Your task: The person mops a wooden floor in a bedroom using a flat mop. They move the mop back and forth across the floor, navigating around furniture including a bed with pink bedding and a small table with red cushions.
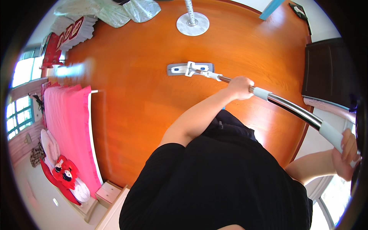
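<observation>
A flat mop with a grey pad and white plate (179, 69) lies on the orange wooden floor (135, 86), ahead of my body. Its metal pole (293, 110) with white sleeves slants from the head down to the right. Low on the pole, near the mop head, my left hand (241, 87) is wrapped round the shaft. At the far right, my right hand (346, 153) grips the white upper end of the pole, close to the picture's rim.
A bed with a pink cover (67, 115) stands at the left, with a small nightstand (108, 192) beside it. A round stand base (193, 24) is on the floor ahead. A dark cabinet (325, 72) stands at the right, and pale green draped fabric (115, 13) at the upper left.
</observation>
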A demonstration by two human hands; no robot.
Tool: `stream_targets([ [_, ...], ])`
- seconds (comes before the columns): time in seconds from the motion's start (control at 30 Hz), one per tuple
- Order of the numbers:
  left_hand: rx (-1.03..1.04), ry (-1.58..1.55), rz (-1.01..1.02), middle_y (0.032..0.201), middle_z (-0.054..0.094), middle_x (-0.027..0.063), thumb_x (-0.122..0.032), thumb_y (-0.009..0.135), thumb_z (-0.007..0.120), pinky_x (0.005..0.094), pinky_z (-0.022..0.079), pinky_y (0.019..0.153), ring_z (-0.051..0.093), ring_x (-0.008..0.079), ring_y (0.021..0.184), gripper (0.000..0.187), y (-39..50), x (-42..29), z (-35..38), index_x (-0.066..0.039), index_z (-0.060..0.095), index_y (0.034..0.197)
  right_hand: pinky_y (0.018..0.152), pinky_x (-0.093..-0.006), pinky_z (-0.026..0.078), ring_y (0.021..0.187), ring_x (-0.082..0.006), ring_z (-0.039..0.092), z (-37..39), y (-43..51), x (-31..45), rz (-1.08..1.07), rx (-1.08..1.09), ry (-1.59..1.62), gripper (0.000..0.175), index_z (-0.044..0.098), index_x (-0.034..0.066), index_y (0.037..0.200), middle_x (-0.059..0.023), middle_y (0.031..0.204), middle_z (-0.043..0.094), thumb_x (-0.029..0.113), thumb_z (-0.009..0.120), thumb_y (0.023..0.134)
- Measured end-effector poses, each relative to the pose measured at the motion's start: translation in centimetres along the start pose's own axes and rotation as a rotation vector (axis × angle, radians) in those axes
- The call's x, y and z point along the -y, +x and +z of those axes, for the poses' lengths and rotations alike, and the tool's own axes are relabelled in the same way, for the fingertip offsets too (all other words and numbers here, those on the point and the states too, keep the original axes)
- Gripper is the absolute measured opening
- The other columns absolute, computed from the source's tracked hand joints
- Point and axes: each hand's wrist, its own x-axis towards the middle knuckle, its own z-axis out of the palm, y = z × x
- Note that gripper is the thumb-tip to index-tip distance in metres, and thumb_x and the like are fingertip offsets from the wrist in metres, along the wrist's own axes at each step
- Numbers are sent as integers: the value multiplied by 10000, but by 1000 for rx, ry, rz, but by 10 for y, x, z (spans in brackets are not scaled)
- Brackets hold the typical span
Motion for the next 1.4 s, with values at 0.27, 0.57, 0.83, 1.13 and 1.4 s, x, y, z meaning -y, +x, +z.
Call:
stream_targets([
  [0.27,-381,-57,-340,700,615,172,-169,675,603,432,471,639,615,345,731,119,-154,101,-27,-58,610,719,523,-254,326,439,-60,379,176,27,-107,91,379,398,176,430,152,748,68,511,383,297,506,814],
  [0.57,-953,-69,-659,632,554,128,-106,654,699,400,400,577,536,322,668,196,-357,170,38,-45,513,638,478,-305,340,456,-153,417,334,-34,-170,410,728,915,136,410,47,637,-45,534,427,69,540,669],
  [0.83,-1213,-238,-769,593,490,100,-144,740,736,364,359,545,467,238,587,324,-396,158,87,-33,455,621,469,-300,345,451,-174,421,350,-41,-163,461,1009,873,179,414,56,566,-55,517,462,52,587,612],
  [1.13,-998,-67,-388,616,519,110,-139,719,719,399,369,558,507,312,628,281,-230,104,49,-45,473,622,493,-309,382,468,-156,441,205,0,-122,227,808,777,112,474,81,686,-4,565,477,126,563,637],
  [1.4,-699,32,-122,662,569,130,-60,661,611,447,419,622,551,335,697,112,-20,33,64,-60,523,593,536,-276,401,481,-111,456,37,-22,-50,11,456,102,207,448,149,724,0,571,454,312,570,758],
])
